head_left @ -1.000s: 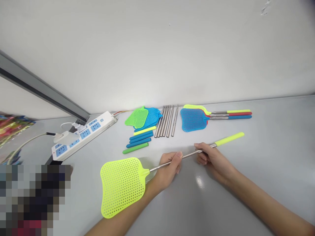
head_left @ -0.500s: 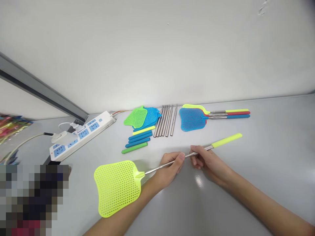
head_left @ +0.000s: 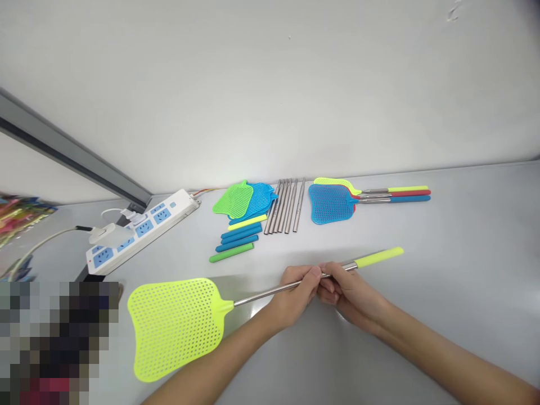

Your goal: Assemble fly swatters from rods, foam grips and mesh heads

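Observation:
A yellow fly swatter (head_left: 177, 326) with a metal telescopic rod and a yellow grip lies across both hands, its head toward the lower left. My left hand (head_left: 299, 292) is closed around the thin part of the rod. Right beside it, my right hand (head_left: 343, 289) pinches the rod near its thicker end, just below the yellow grip (head_left: 379, 257). The two hands touch or nearly touch. Behind them lie several loose metal rods (head_left: 287, 208), several coloured grips (head_left: 236, 239), and a pile of green and blue swatter heads (head_left: 234, 201).
At the back right rest 3 whole swatters (head_left: 333, 203), blue, red and yellow, stacked together. A white power strip (head_left: 143, 230) with plugs and cables stands on the left of the grey table (head_left: 464, 270). Packaged items (head_left: 23, 225) show at the far left.
The swatter has shifted left and its head slightly down. My hands have come closer together along the rod, and less rod shows between them.

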Tool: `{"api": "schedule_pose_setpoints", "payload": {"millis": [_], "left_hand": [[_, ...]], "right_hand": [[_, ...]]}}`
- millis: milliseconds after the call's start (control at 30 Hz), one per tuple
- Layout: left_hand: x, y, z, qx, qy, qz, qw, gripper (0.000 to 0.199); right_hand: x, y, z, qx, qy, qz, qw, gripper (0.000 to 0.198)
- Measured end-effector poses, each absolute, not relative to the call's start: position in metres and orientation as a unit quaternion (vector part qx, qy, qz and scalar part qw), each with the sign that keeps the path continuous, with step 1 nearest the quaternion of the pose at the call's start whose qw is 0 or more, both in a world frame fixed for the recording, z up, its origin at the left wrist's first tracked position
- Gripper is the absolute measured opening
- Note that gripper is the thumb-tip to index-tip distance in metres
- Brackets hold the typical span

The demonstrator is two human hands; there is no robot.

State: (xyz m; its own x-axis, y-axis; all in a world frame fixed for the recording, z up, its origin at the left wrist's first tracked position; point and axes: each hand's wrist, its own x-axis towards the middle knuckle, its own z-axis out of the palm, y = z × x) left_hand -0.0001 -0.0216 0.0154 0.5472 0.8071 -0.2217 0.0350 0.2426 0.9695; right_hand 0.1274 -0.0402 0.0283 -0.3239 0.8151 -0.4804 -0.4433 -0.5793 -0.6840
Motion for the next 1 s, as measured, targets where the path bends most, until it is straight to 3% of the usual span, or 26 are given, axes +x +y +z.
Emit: {"api": "schedule_pose_setpoints", "payload": {"millis": [400,1000], "left_hand": [[0.001,-0.021,0.01,0.52,0.435,0.338,0.653,0.045],[-0.002,-0.021,0.01,0.525,0.431,0.37,0.634,0.045]], "right_hand": [[0.14,-0.029,0.028,-0.466,-0.15,0.751,0.444,0.035],[0.15,-0.024,0.038,-0.517,-0.245,0.707,0.416,0.04]]}}
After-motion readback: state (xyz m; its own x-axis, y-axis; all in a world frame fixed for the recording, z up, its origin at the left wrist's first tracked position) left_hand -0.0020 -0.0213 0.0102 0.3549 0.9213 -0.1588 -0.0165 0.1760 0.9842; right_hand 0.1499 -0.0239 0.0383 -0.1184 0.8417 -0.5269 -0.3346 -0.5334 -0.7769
